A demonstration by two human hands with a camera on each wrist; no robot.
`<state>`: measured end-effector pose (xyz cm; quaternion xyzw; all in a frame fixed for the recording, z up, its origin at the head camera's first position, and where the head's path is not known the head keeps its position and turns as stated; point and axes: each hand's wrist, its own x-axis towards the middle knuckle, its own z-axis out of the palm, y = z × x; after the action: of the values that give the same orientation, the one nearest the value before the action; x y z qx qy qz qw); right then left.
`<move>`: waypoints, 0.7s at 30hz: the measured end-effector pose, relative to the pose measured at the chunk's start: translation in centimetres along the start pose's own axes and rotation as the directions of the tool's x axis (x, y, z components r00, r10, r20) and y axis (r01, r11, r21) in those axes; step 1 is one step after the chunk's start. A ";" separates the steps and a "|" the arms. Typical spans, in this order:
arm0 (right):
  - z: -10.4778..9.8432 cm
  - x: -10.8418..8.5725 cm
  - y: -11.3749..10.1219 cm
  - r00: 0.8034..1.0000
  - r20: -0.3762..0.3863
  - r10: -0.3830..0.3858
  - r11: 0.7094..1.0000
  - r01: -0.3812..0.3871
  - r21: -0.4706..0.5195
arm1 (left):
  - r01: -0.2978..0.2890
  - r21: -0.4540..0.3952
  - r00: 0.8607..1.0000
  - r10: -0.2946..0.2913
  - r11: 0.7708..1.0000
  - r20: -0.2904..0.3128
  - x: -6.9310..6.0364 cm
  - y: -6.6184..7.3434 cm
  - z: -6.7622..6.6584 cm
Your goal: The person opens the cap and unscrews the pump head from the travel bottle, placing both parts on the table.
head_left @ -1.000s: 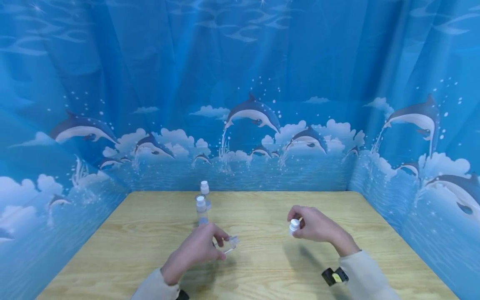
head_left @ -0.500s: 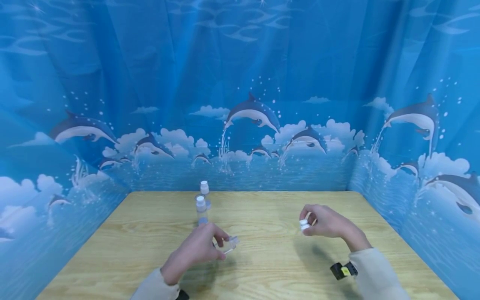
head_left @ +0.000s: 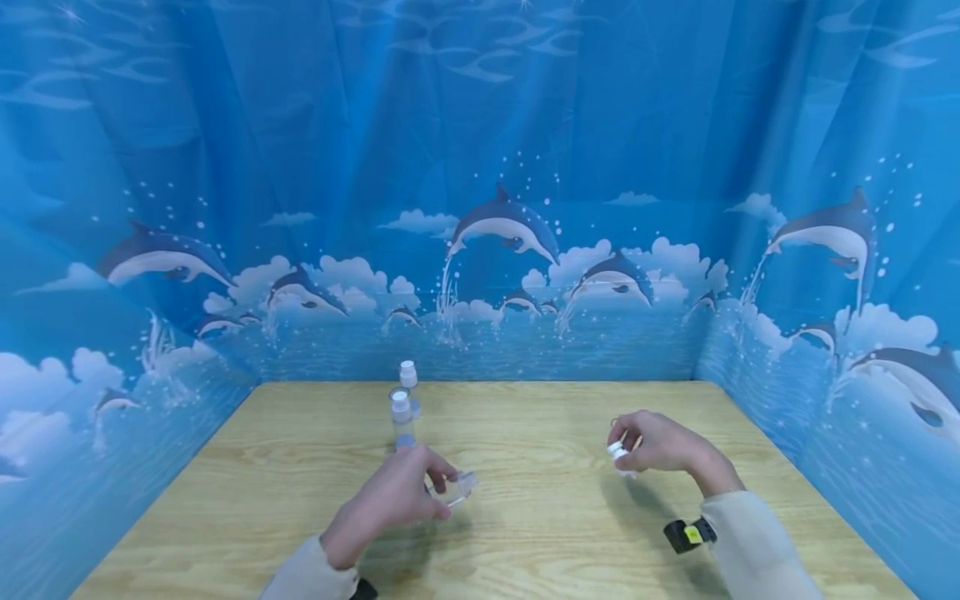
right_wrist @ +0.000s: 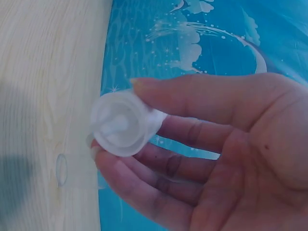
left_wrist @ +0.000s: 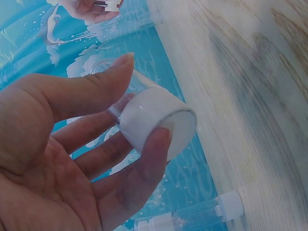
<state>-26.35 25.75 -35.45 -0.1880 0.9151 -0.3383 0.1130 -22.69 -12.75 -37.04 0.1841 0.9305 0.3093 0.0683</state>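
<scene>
The left hand [head_left: 397, 496] grips a clear bottle [head_left: 464, 485] above the table, its mouth tilted to the right. In the left wrist view, thumb and fingers of that hand [left_wrist: 115, 120] curl round the bottle, touching its white base [left_wrist: 154, 120]. At the right, the right hand [head_left: 656, 443] pinches a white pump top [head_left: 617, 451]. The right wrist view shows that hand [right_wrist: 192, 144] holding the white top [right_wrist: 120, 124] between thumb and fingers, its round underside and inner stem facing the camera.
Two clear bottles with white tops stand behind the left hand, a nearer one [head_left: 402, 417] and a farther one [head_left: 408, 374]. The wooden table [head_left: 517, 517] has a blue dolphin curtain [head_left: 480, 333] behind it and at both sides.
The right hand has moved to the right with the white top, which is now tilted. The left hand and its bottle have hardly moved.
</scene>
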 end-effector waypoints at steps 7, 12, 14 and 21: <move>0.0 0.0 0.5 0.999 -0.014 0.048 0.999 -0.048 -0.011 | -0.024 0.000 1.000 0.024 1.000 -0.010 -0.1 -0.1 0.1; 0.1 0.0 0.4 0.995 -0.039 0.096 0.994 -0.098 -0.050 | -0.034 -0.007 0.999 0.034 0.999 -0.012 -0.1 -0.2 0.1; 0.2 0.1 0.4 0.992 -0.047 0.113 0.991 -0.116 -0.061 | -0.035 -0.007 0.999 0.035 0.999 -0.013 -0.1 -0.2 0.1; 0.7 0.4 0.7 0.986 -0.062 0.153 0.986 -0.156 -0.059 | -0.027 -0.006 1.000 0.027 1.000 -0.010 -0.2 -0.1 0.1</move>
<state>-26.69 25.69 -36.50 -0.1102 0.9401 -0.3045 0.1067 -22.55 -12.84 -37.13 0.1950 0.9272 0.3142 0.0598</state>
